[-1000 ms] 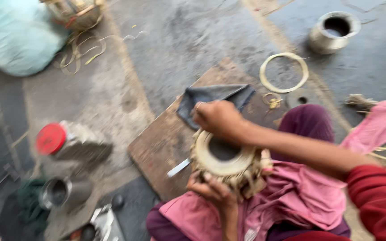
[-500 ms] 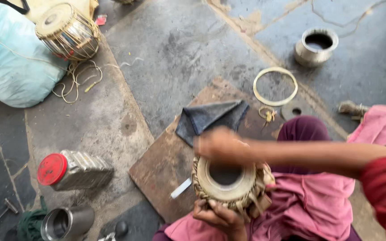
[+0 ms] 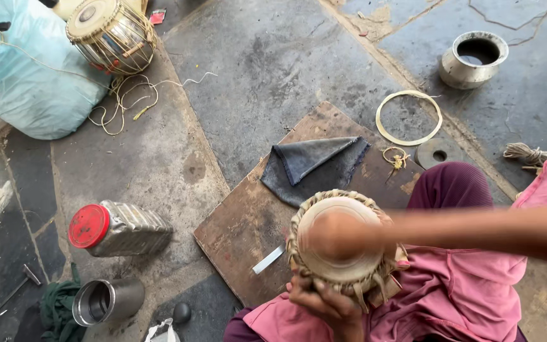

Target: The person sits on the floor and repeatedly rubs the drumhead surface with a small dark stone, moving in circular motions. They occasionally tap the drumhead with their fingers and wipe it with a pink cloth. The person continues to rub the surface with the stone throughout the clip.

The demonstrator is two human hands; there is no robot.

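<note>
While the right hand (image 3: 340, 235) smears into motion blur over the drumhead, its fingers cannot be told apart; whether they are spread or curled I cannot tell. It lies across the pale skin of the small drum (image 3: 343, 244), forearm running off to the right edge, nearly level. Left hand (image 3: 324, 303) sits under the drum's near side, fingers (image 3: 305, 292) curled up against the laced wall, gripping it from below. Drum rests in the lap on pink cloth (image 3: 470, 297), head facing up, rim braided with light strapping.

Wooden board (image 3: 248, 221) lies on the floor just beyond the drum, its near corner under it. On the board: folded grey cloth (image 3: 311, 166), a small white strip (image 3: 268, 259) near the front edge, a knot of yellowish cord (image 3: 397, 158).

Past the board's far corner, a pale ring (image 3: 384, 130) flat on the stone; a dark disc (image 3: 435, 154) with a centre hole just beside it. Metal pot (image 3: 473, 59) stands upright top right, well apart.

Left side: clear ribbed jar with round red lid (image 3: 118, 227) lying on its side; steel cup (image 3: 107, 301) tipped over near it, next to a green rag. A second laced drum (image 3: 112, 37) at top left, leaning against a light blue sack (image 3: 30, 88), loose cord (image 3: 125, 98) trailing below.
</note>
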